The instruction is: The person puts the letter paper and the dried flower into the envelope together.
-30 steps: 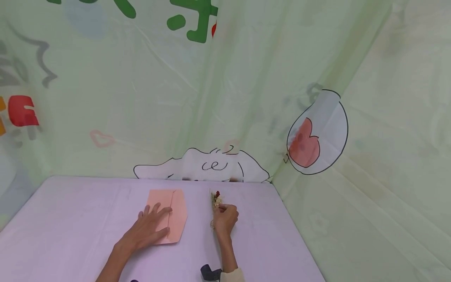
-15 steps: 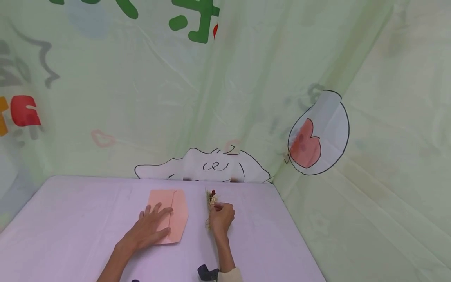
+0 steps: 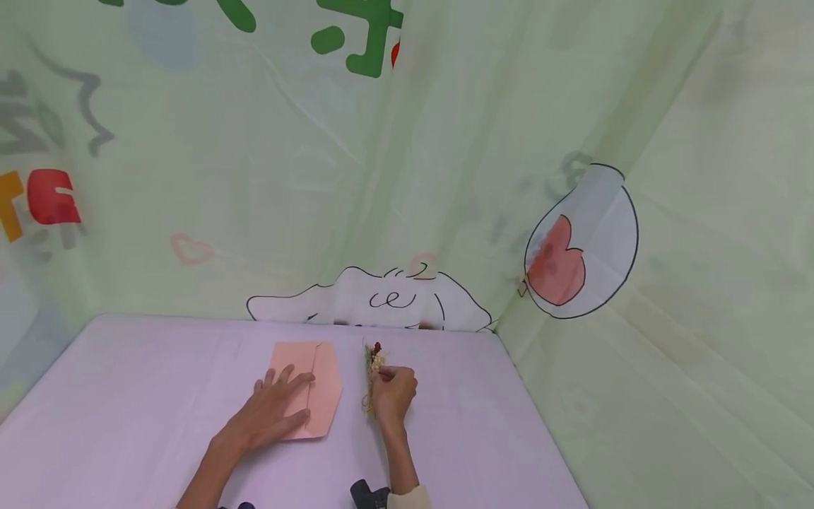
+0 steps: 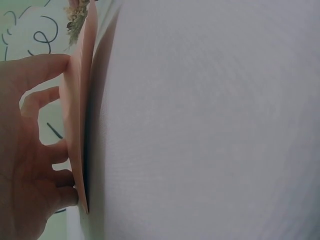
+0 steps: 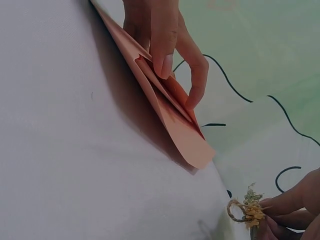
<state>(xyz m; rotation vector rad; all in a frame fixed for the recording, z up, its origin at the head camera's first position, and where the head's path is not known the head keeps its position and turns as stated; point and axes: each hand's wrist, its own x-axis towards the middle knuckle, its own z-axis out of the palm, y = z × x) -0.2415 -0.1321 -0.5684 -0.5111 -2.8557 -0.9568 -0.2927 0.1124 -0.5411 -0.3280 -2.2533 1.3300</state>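
Observation:
A pink paper envelope lies toward the back of the table, left of centre. My left hand rests on it with fingers spread; in the left wrist view the fingertips press its upper face. Seen from the right wrist, the envelope gapes along its flap edges. To its right, my right hand pinches a small dried-flower bouquet between thumb and fingers. The bouquet has a red bloom, pale sprigs and a twine bow at its stems. Part of the stems is hidden by the hand.
A lilac-white cloth covers the table. Behind and to the right hangs a pale green printed curtain, meeting the table's back edge. A dark device sits by my right wrist.
My right hand has moved left with the bouquet, closer to the envelope. The left hand and the envelope hold their place; the head view has shifted slightly.

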